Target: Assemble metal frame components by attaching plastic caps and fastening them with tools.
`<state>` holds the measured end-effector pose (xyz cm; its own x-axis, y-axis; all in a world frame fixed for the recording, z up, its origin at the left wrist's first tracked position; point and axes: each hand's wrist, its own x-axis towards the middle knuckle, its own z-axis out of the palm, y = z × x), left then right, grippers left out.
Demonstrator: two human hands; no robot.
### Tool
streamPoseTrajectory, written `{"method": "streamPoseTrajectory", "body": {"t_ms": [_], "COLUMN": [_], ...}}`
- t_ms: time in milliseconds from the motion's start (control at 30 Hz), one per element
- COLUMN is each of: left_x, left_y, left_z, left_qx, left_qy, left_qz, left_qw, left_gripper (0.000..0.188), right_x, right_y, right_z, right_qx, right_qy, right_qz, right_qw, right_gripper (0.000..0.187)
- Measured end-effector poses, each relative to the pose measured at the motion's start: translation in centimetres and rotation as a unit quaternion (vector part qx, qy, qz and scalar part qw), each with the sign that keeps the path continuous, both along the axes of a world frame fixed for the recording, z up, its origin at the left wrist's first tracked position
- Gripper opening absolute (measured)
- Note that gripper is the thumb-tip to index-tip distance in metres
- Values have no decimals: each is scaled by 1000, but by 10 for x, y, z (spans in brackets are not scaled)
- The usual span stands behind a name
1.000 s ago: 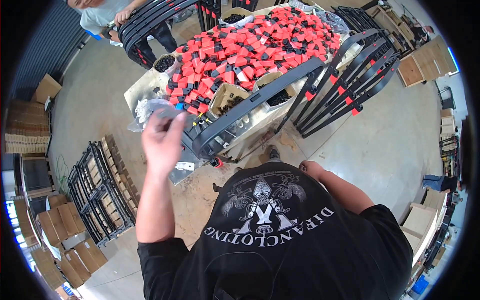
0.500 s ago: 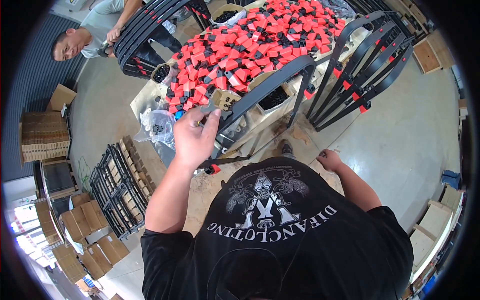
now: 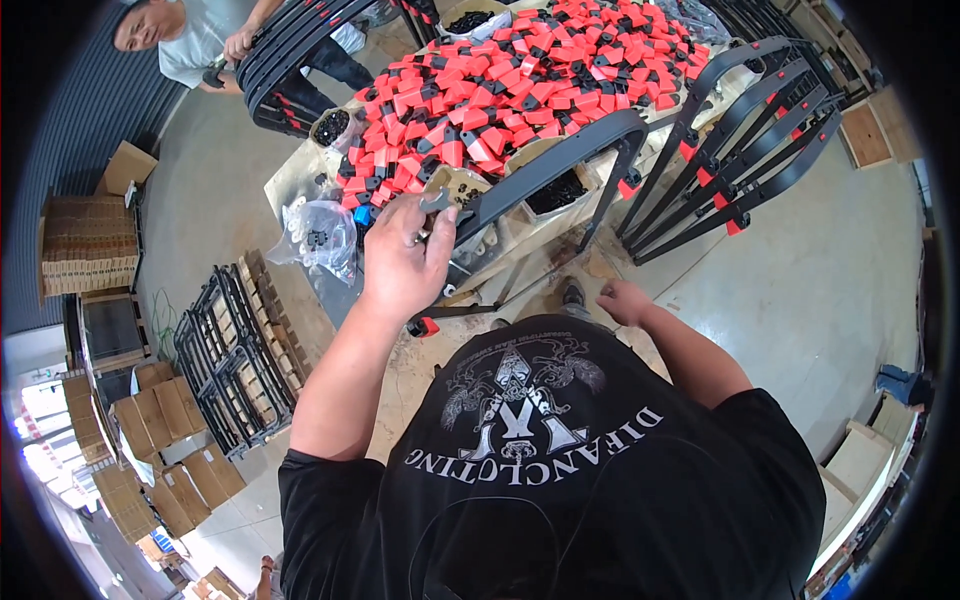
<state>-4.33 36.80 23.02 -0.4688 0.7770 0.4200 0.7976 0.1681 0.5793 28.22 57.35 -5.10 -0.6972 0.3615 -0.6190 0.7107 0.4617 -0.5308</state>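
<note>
L. hand (image 3: pixel 405 262) is raised at the near edge of the tabletop (image 3: pixel 290 180), forearm running up from the lower left, back of hand toward the camera. Fingers are curled and pinched on a small dark metal piece (image 3: pixel 437 200), held against the near end of a black curved frame bar (image 3: pixel 548 165). A blue item (image 3: pixel 362 214) is seen just beside the knuckles.

R. hand (image 3: pixel 622 300) is held low, by the hip, well apart from the bar; fingers are loosely bent, nothing is seen in it, though whether it is fully slack can't be told.

The frame bar is laid across the tabletop's front edge, slanting from the l. hand up to the right, w/ a leg bent down toward the floor.

Counts: 1 bar being handled; approx. 5 more black frames (image 3: pixel 745 150) w/ red clips are leaned together on the right. Red-and-black plastic parts (image 3: pixel 520 80) are heaped on the tabletop, too many to count. 1 clear plastic bag (image 3: pixel 318 235) of dark bits is hung at the left edge. 2 round tubs of black parts are seen, 1 at (image 3: pixel 330 127). 1 red-tipped clamp (image 3: pixel 425 325) is lying on the floor below the wrist. Black racks (image 3: pixel 225 350) and stacked cartons (image 3: pixel 90 245) are set on the left.

A second person (image 3: pixel 190 45) is seen top left, w/ hands on another bundle of black frames (image 3: pixel 290 40).
</note>
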Motion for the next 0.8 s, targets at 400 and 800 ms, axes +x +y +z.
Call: {"method": "streamPoseTrajectory", "body": {"t_ms": [400,800], "left_x": [-8,-12], "left_y": [3,4], "left_z": [-16,-26], "left_qx": [40,45], "left_qy": [-68,-99], "left_qz": [-3,8], "left_qw": [997,994], "left_gripper": [15,23], "right_x": [-215,-343], "right_y": [-157,-210], "right_z": [52,-12], "right_qx": [56,31], "right_qy": [227,200], "right_qz": [144,124], "right_qw": [961,971], "right_gripper": [34,34]}}
